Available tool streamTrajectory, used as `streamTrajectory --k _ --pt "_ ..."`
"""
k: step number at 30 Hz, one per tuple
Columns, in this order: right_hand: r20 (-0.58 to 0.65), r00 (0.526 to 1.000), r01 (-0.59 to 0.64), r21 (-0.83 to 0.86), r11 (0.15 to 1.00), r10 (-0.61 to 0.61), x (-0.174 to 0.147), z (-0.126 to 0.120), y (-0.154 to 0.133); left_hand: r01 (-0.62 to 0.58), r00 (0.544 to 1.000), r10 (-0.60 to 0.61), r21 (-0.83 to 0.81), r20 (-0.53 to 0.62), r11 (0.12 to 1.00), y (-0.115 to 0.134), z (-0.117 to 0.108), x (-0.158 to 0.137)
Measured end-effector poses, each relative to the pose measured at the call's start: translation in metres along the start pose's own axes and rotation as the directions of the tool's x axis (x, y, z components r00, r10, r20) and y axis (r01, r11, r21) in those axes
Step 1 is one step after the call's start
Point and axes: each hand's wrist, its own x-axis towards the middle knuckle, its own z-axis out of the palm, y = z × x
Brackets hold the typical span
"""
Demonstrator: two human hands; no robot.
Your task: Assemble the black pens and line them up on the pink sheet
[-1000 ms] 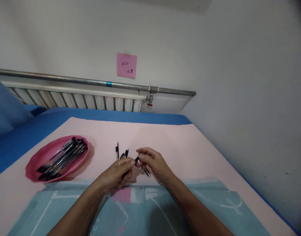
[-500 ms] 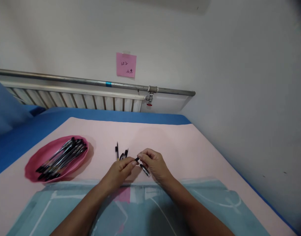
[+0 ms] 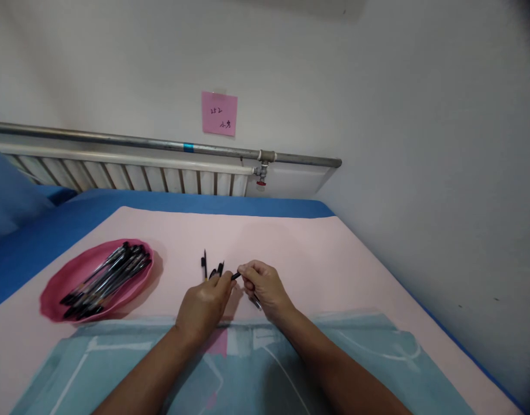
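Between my two hands is a short black pen part (image 3: 236,276). My left hand (image 3: 204,302) pinches its near end, and the fingertips of my right hand (image 3: 267,290) close on its far end. Beneath my right hand, a clear pen piece (image 3: 256,302) is partly covered by the fingers. Just beyond my left hand lie a thin pen refill (image 3: 205,263) and small black pen parts (image 3: 220,268), their lower ends hidden behind the hand.
To the left, a pink oval tray (image 3: 52,300) holds several black-and-clear pens (image 3: 106,279). Pink sheeting (image 3: 316,253) covers the blue-edged table. A teal patterned cloth (image 3: 360,351) lies along the near side. Behind are a radiator (image 3: 173,180) and a metal pipe (image 3: 152,141).
Both hands have tilted and shifted slightly up and left with the black pen part. My right hand now covers more of the clear piece below it.
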Motion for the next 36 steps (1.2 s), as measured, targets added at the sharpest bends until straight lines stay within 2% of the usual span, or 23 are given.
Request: streamTrajectory --k 3,5,7,9,11,13,14,15,16,18,20,21,22,24,26,33,36 --pt "-0.011 0.999 0.028 -0.157 0.987 -0.030 0.005 -0.010 -0.002 0.117 0.992 -0.103 -0.210 0.078 0.971 -0.001 0.001 0.004" --pt "-0.036 0.990 0.111 -0.400 0.910 -0.136 0.005 -0.020 -0.006 0.199 0.978 -0.162 -0.365 0.130 0.909 -0.003 -0.001 0.005" --pt "-0.010 0.978 0.145 -0.696 0.703 -0.211 0.002 -0.028 -0.011 0.257 0.966 -0.205 -0.495 0.158 0.830 -0.005 -0.003 0.006" --pt "0.064 0.983 0.138 -0.880 0.455 -0.173 -0.005 -0.030 -0.014 0.294 0.956 -0.229 -0.603 0.185 0.742 -0.007 -0.004 0.006" --pt "0.129 0.988 0.148 -0.954 0.261 -0.091 -0.010 -0.029 -0.015 0.319 0.947 -0.234 -0.684 0.218 0.656 -0.008 -0.004 0.007" --pt "0.171 0.985 0.173 -0.971 0.166 -0.026 -0.013 -0.026 -0.012 0.336 0.942 -0.218 -0.733 0.257 0.592 -0.009 -0.002 0.007" --pt "0.186 0.982 0.185 -0.968 0.167 -0.009 -0.013 -0.025 -0.010 0.340 0.941 -0.203 -0.743 0.272 0.577 -0.009 -0.001 0.008" --pt "0.193 0.981 0.189 -0.959 0.212 -0.002 -0.012 -0.025 -0.008 0.336 0.942 -0.186 -0.747 0.280 0.574 -0.009 0.000 0.008" --pt "0.188 0.982 0.181 -0.935 0.304 -0.007 -0.009 -0.026 -0.007 0.327 0.944 -0.165 -0.747 0.286 0.578 -0.008 0.001 0.009" --pt "0.116 0.992 0.118 -0.800 0.589 -0.041 -0.003 -0.030 -0.006 0.307 0.948 -0.117 -0.748 0.297 0.588 -0.008 0.001 0.009" --pt "-0.010 0.997 0.055 -0.520 0.853 -0.071 0.002 -0.033 -0.008 0.300 0.947 -0.086 -0.749 0.311 0.591 -0.008 0.001 0.008" --pt "-0.070 0.994 0.058 -0.358 0.932 -0.089 0.004 -0.034 -0.011 0.302 0.944 -0.079 -0.746 0.320 0.593 -0.007 0.001 0.008" --pt "-0.119 0.987 0.082 -0.215 0.973 -0.109 0.006 -0.034 -0.013 0.304 0.942 -0.074 -0.740 0.327 0.600 -0.007 0.001 0.008" --pt "-0.172 0.974 0.146 -0.025 0.989 -0.148 0.006 -0.032 -0.017 0.300 0.942 -0.067 -0.731 0.330 0.613 -0.006 -0.001 0.007" --pt "-0.179 0.970 0.174 0.055 0.983 -0.162 0.004 -0.028 -0.019 0.294 0.943 -0.064 -0.726 0.327 0.622 -0.004 -0.002 0.007" --pt "-0.086 0.986 0.151 0.048 0.987 -0.146 0.001 -0.019 -0.011 0.293 0.941 -0.069 -0.697 0.331 0.655 -0.001 -0.004 0.007" --pt "0.020 0.995 0.101 -0.036 0.994 -0.100 0.002 -0.020 -0.005 0.280 0.940 -0.048 -0.682 0.339 0.675 -0.002 -0.004 0.007"
